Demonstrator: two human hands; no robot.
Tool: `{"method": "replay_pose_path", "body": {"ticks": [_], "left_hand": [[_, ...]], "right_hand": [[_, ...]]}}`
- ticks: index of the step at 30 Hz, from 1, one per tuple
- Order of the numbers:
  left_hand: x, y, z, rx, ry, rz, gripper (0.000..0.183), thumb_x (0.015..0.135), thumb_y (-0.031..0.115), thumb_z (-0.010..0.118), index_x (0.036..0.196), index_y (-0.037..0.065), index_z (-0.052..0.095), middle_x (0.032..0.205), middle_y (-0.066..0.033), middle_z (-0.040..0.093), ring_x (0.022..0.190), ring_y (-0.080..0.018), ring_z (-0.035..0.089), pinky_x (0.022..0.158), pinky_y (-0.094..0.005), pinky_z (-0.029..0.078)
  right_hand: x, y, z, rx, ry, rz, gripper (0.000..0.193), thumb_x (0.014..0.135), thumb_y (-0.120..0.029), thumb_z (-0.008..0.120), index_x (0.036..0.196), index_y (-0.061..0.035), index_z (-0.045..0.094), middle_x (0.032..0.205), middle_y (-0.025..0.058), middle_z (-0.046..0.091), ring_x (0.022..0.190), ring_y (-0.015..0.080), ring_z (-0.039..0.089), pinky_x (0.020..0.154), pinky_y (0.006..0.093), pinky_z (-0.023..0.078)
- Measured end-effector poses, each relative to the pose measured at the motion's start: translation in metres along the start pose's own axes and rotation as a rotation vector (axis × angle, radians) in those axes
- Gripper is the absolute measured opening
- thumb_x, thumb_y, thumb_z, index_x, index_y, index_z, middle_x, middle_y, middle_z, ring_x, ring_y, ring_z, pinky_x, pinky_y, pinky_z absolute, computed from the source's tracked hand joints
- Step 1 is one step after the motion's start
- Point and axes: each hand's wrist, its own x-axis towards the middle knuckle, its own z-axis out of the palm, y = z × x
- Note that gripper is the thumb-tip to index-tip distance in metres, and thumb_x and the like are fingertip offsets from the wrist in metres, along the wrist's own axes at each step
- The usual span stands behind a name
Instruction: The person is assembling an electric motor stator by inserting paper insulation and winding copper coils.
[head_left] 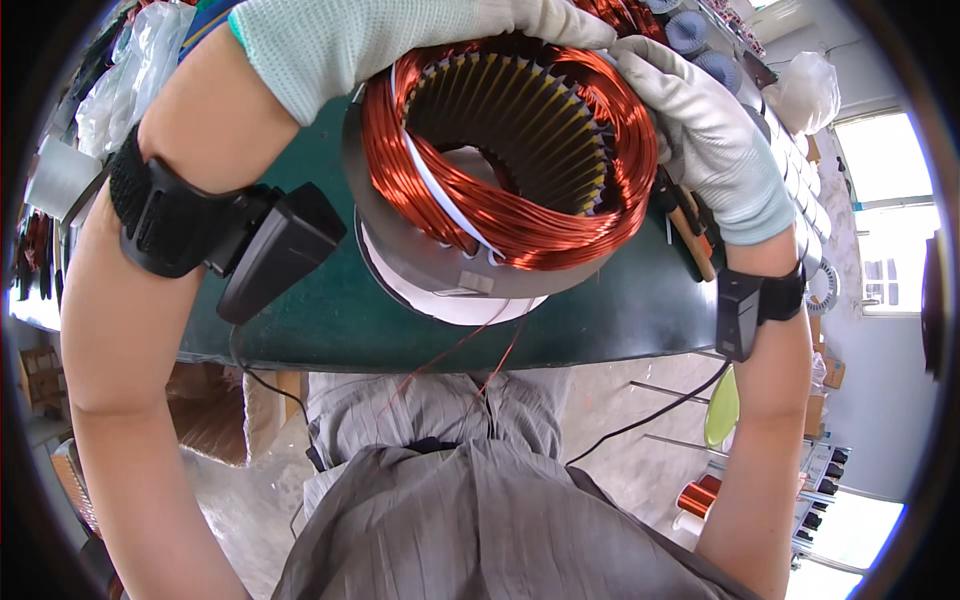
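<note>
A motor stator (375, 165) stands on the green table, its grey body topped by a thick ring of copper windings (560, 240). Dark slots with yellowish edges line its bore. A white sleeve (435, 175) runs along the windings' left side, and white cord loops show at the near edge. Over the far rim reaches my gloved left hand (510, 18), partly cut off by the picture's top. My gloved right hand (700, 115) lies at the far right of the windings, its fingers curled. The fingertips of both hands meet there; anything pinched between them is hidden.
Tools with orange and black handles (690, 230) lie right of the stator on the green table (290, 345). Thin copper leads hang over its near edge. More copper coils (625, 15) and bluish spools (688, 32) are at the back. Black devices (285, 250) are strapped to both forearms, with cables.
</note>
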Motion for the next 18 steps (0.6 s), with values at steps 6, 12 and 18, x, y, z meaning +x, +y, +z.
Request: {"method": "replay_pose_path", "body": {"ticks": [6, 12, 18], "left_hand": [[0.015, -0.016, -0.007, 0.008, -0.082, -0.099, 0.051, 0.099, 0.046, 0.068, 0.105, -0.005, 0.071, 0.088, -0.0098, 0.070, 0.081, -0.0140, 0.063, 0.075, -0.0281, 0.050], [0.012, -0.005, -0.005, -0.093, -0.065, -0.218, 0.049, 0.098, 0.043, 0.070, 0.111, -0.004, 0.071, 0.086, -0.0091, 0.071, 0.080, -0.0128, 0.063, 0.073, -0.0280, 0.051], [0.014, 0.008, -0.009, -0.046, -0.115, -0.226, 0.042, 0.100, 0.038, 0.069, 0.107, -0.004, 0.071, 0.084, -0.0069, 0.068, 0.079, -0.0124, 0.060, 0.071, -0.0274, 0.049]], "right_hand": [[0.009, -0.004, 0.002, 0.174, -0.190, 0.139, 0.031, 0.105, -0.023, 0.060, 0.132, -0.0079, 0.062, 0.088, -0.0058, 0.069, 0.053, -0.0018, 0.049, 0.042, 0.0146, 0.031], [0.012, -0.019, -0.009, 0.104, -0.096, 0.265, 0.031, 0.105, -0.023, 0.060, 0.131, -0.0070, 0.063, 0.081, -0.0067, 0.067, 0.049, -0.0036, 0.046, 0.040, 0.0129, 0.030], [-0.012, -0.018, 0.028, 0.125, 0.170, 0.226, 0.031, 0.108, -0.022, 0.055, 0.133, -0.0051, 0.060, 0.091, -0.0048, 0.068, 0.057, -0.0035, 0.052, 0.044, 0.0118, 0.037]]}}
